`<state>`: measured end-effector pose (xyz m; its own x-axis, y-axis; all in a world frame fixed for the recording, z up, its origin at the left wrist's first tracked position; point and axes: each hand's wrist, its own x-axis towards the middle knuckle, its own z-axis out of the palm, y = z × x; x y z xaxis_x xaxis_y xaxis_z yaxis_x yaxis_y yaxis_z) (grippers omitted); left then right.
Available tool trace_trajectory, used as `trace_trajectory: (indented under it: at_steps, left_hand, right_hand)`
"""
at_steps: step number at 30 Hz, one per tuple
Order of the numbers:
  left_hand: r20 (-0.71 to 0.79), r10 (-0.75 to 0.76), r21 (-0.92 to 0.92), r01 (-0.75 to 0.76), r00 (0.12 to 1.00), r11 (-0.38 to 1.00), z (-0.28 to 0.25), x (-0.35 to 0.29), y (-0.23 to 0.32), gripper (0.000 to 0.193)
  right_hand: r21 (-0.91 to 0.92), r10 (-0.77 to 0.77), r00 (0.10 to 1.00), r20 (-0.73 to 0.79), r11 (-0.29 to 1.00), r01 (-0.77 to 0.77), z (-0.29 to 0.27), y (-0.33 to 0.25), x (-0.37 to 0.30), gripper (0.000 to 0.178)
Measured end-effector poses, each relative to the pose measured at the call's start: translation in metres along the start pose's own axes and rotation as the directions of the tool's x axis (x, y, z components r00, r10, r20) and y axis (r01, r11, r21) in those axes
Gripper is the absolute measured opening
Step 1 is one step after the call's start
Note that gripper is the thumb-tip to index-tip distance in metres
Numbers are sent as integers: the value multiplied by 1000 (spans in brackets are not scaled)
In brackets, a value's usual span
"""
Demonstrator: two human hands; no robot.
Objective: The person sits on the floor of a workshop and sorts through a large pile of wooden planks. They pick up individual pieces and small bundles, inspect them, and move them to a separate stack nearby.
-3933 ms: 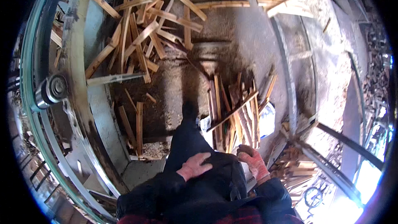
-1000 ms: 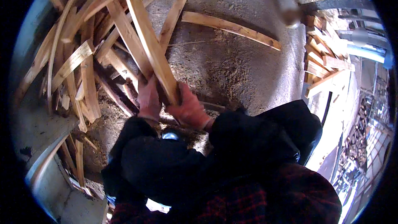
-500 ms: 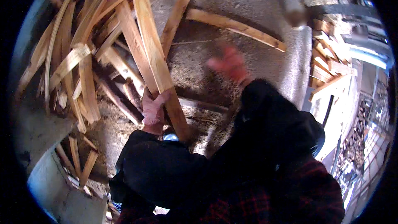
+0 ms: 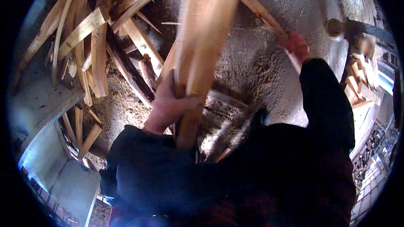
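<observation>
My left hand (image 4: 172, 107) is closed around a bundle of long sawn wooden boards (image 4: 206, 42). They stand steeply in front of me, and their upper part is blurred by motion. To the right, my right hand (image 4: 297, 46) is closed on the right end of a narrower wooden plank (image 4: 261, 13). That plank slants up and left until its far part goes behind the boards. Both of my arms are in dark sleeves.
A heap of wood strips and slabs (image 4: 99, 54) fills the left. Short wood pieces (image 4: 80, 128) lie beside a pale box-like structure (image 4: 50, 155) at the lower left. A dark bar (image 4: 368, 31) with a round end juts in from the right, near stacked wood (image 4: 360, 80).
My right hand, blurred over the floor before, has moved right and taken hold of the plank's end. The boards in my left hand have swung more upright and come closer.
</observation>
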<state>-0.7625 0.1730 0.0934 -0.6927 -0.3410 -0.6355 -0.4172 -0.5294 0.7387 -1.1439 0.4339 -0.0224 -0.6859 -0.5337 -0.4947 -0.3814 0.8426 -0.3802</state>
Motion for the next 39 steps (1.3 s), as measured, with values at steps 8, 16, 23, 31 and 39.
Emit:
trace_trajectory:
  at_steps: [8, 16, 23, 31, 39]
  left_hand:
    - [160, -46, 537, -48, 986, 842, 61, 59, -18, 59]
    - [342, 216, 848, -400, 915, 349, 48, 88, -40, 87]
    - [71, 575, 651, -475, 815, 593, 4, 65, 60, 46]
    - [-63, 477, 466, -397, 877, 791, -54, 139, 156, 73]
    - [122, 651, 696, -532, 749, 482, -31, 74, 46, 67]
  right_hand:
    - [913, 25, 939, 342, 230, -338, 56, -90, -110, 37]
    - [958, 61, 973, 223, -201, -207, 120, -182, -111, 51]
    - [821, 385, 913, 133, 473, -319, 111, -216, -95, 77]
    - [784, 339, 940, 33, 574, -235, 157, -190, -75, 64]
    - [959, 195, 969, 151, 209, -191, 134, -162, -86, 66]
